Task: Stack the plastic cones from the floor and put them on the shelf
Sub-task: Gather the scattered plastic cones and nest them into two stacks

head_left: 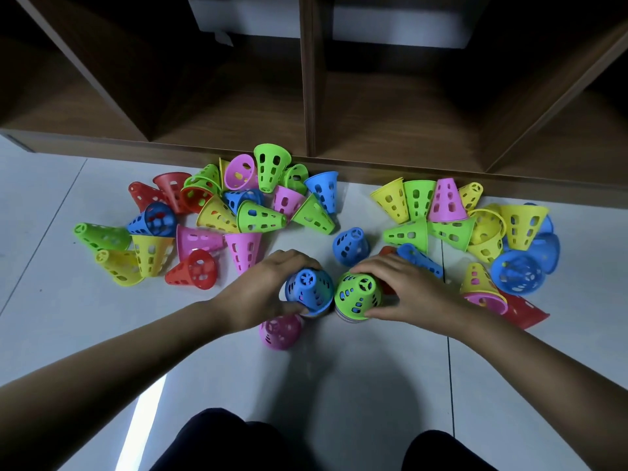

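Note:
Two short stacks of perforated plastic cones stand upright on the white floor in front of me. My left hand [268,287] grips the stack topped by a blue cone [310,290]. My right hand [404,287] grips the stack topped by a green cone [356,294]. The two stacks stand side by side, almost touching. A pink cone [280,332] lies on its side just below my left hand. A lone blue cone [350,246] stands beyond the stacks. The wooden shelf [312,96] with open compartments stands behind everything.
Several loose cones, red, green, yellow, pink and blue, lie in a heap at the left [217,212] and another at the right [475,229], both against the shelf's base. My knees [231,440] show at the bottom edge. White boxes [397,25] sit deep in the shelf.

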